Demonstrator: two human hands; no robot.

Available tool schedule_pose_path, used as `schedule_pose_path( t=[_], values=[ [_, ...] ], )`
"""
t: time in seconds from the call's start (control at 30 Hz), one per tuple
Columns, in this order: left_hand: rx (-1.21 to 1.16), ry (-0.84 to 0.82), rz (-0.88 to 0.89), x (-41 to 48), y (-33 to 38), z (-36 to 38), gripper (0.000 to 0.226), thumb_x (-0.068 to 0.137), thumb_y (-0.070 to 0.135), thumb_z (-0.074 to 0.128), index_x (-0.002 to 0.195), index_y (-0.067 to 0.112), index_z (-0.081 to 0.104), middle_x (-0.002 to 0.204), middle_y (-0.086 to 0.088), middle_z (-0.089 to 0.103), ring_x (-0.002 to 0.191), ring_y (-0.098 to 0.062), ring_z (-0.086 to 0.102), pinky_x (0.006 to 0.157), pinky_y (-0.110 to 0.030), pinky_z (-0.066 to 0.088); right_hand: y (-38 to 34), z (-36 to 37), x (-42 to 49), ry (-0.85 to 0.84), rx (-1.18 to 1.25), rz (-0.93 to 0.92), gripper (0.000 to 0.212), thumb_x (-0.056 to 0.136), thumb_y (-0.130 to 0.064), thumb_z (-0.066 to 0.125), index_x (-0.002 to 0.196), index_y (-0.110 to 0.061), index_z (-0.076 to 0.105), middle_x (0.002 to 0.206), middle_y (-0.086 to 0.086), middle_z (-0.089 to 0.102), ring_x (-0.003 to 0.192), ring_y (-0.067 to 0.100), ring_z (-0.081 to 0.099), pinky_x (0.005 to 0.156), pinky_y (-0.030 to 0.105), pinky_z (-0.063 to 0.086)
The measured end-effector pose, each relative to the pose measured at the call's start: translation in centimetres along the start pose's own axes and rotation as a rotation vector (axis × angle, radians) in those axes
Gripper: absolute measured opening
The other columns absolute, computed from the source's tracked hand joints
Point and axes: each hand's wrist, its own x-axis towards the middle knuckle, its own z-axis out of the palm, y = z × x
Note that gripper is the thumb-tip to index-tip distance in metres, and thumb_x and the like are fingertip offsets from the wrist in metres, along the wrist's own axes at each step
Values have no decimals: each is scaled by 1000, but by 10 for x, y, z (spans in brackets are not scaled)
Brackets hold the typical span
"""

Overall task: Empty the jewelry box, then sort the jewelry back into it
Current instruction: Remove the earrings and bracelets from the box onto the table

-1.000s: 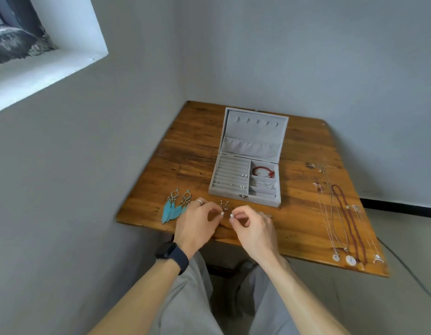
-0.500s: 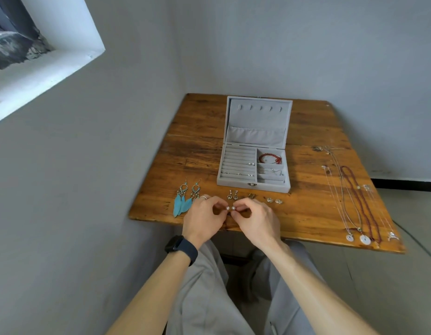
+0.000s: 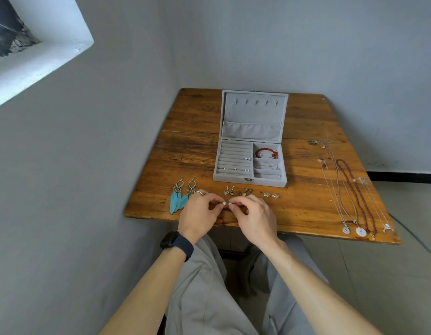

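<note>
The grey jewelry box [image 3: 250, 179] stands open mid-table, lid upright. It holds a red bead bracelet [image 3: 266, 153], a thin chain and a few small studs in the ring rolls. My left hand [image 3: 200, 215] and my right hand [image 3: 253, 217] meet at the near table edge, each pinching a small pearl stud earring [image 3: 224, 203] between fingertips. Beside my left hand lie blue feather earrings [image 3: 179, 197]. Just in front of the box are small dangly earrings [image 3: 229, 191], a partly hidden pair and flower studs [image 3: 270, 195].
Several necklaces [image 3: 354, 189] lie stretched out along the right side of the wooden table [image 3: 185, 146], reaching its near edge. Grey walls close off the left and back. My knees are under the table's near edge.
The camera view has swung so the table looks straighter. My two hands have come closer together, fingertips nearly touching, each with a pearl stud.
</note>
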Motion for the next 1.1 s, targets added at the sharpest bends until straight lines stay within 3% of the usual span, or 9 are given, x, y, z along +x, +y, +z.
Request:
schedule_pose_path(
  t=[0.1, 0.27, 0.33, 0.47, 0.63, 0.8, 1.0, 1.1],
  values=[
    [4, 11, 4, -1, 0, 0, 19, 94, 35, 65, 110, 31, 73, 105, 9, 55, 93, -7, 56, 76, -29, 55, 0, 2, -1, 16, 15, 0, 17, 90, -36, 70, 106, -33, 74, 98, -15, 67, 84, -3, 49, 70, 20, 46],
    [2, 14, 7, -1, 0, 0, 19, 93, 35, 66, 110, 30, 73, 104, 9, 55, 94, -8, 57, 77, -30, 55, -1, 3, 1, -2, 5, 17, 23, 90, -38, 69, 113, -36, 73, 100, -16, 67, 87, 1, 52, 62, 11, 34],
    [-1, 15, 8, -1, 0, 0, 19, 93, 35, 66, 110, 30, 73, 103, 9, 55, 94, -7, 56, 76, -29, 55, -2, 2, 0, 4, 11, 17, 26, 90, -38, 70, 115, -36, 72, 98, -19, 66, 86, 3, 55, 61, 13, 36],
    [-3, 10, 4, -1, 0, 0, 20, 93, 34, 67, 111, 30, 73, 104, 9, 54, 94, -6, 55, 77, -27, 53, -3, 0, -1, 11, 58, 31, 28, 88, -34, 73, 116, -31, 72, 90, -23, 61, 79, -3, 49, 74, 28, 49],
    [3, 1, -2, 0, 0, -1, 20, 93, 33, 67, 112, 30, 72, 104, 9, 54, 94, -7, 55, 78, -27, 53, -3, -3, 0, -15, 62, 36, 29, 88, -36, 73, 117, -29, 72, 92, -17, 67, 84, 4, 55, 63, 19, 41],
    [15, -7, -7, 0, 1, -1, 22, 92, 34, 67, 114, 29, 71, 104, 10, 53, 93, -6, 55, 78, -24, 51, -4, -7, -1, -33, 101, 49, 30, 88, -35, 73, 117, -27, 72, 92, -17, 67, 84, 1, 55, 74, 24, 50],
    [57, -18, 9, 0, 3, -4, 24, 93, 31, 66, 117, 29, 69, 104, 12, 52, 91, -5, 51, 76, -19, 45, -2, -15, -3, -60, 114, 51, 28, 87, -30, 75, 115, -27, 71, 94, -16, 65, 77, -6, 55, 64, 6, 38],
    [88, -19, 28, 3, 5, -9, 25, 94, 31, 64, 119, 30, 68, 110, 10, 55, 94, -6, 54, 78, -22, 50, 2, -25, -2, -113, 106, 31, 28, 88, -29, 72, 117, -28, 70, 101, -16, 64, 82, -10, 56, 63, 2, 41]
  ],
)
